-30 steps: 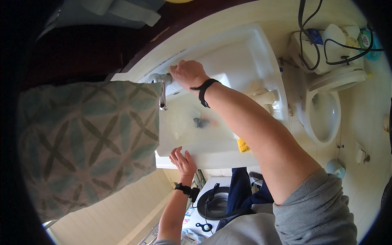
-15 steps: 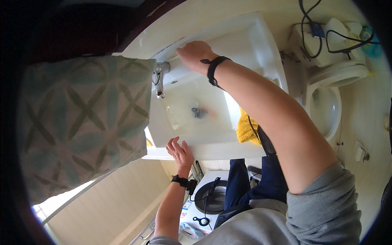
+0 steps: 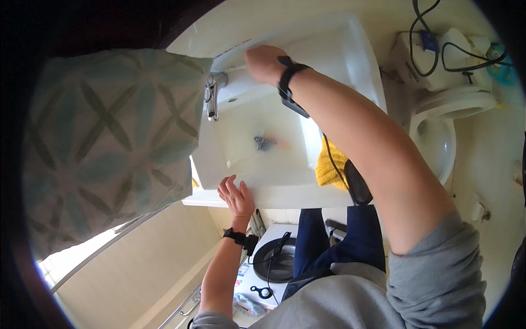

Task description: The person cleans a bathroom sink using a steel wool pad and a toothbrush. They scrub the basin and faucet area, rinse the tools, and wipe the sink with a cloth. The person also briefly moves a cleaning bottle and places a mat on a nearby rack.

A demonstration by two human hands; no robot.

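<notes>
My left hand [image 3: 236, 198] rests on the near rim of the white sink [image 3: 285, 198], its fingers spread and holding nothing. At the far ledge, right of the chrome faucet [image 3: 213, 97], my right hand [image 3: 264, 64] is curled with its back toward me; its fingertips, and anything in them, are hidden. Cloudy water stands in the basin. A small dark grey object [image 3: 262, 143] with a reddish patch beside it lies in the water, its kind unclear. A yellow towel [image 3: 331, 167] drapes over the near right rim, below my right forearm.
A patterned curtain [image 3: 115, 148] hangs at the left, close to the faucet. The toilet [image 3: 435, 140] stands at the right, black cables [image 3: 419, 41] above it. Below the sink are a white washing machine [image 3: 274, 237] with a round dark door and a metal rail [image 3: 186, 307].
My right hand stays at the far ledge, with its wrist turned slightly. My left hand keeps its place on the near rim. The whole view has shifted slightly.
</notes>
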